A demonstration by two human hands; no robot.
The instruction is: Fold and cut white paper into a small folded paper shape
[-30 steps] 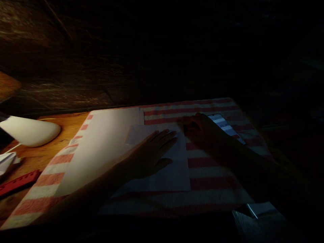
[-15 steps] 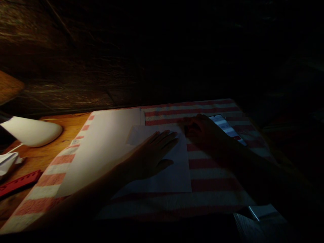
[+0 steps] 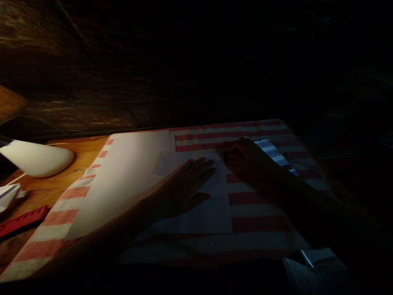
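Observation:
My left hand [image 3: 187,190] lies flat with its fingers stretched out on a smaller sheet of white paper [image 3: 208,221]. Under that sheet's left side is a larger white sheet [image 3: 123,176], lit from the left. Close to the top right corner of the smaller sheet, my right hand [image 3: 242,151] has its fingers curled together. Deep shadow hides what those fingers hold, if anything. Just beyond the right hand, a phone [image 3: 273,153] with a lit screen rests on the striped cloth, partly covered by the forearm.
A red and white striped cloth [image 3: 258,223] covers much of the wooden table [image 3: 87,151]. At the left stand a white lamp-like object [image 3: 39,157], a crumpled white thing [image 3: 9,194] and a red strip-shaped item [image 3: 24,221]. A dark wall [image 3: 92,102] rises behind.
Both hands and the sheets stay in nearly the same place. The view has shifted very slightly.

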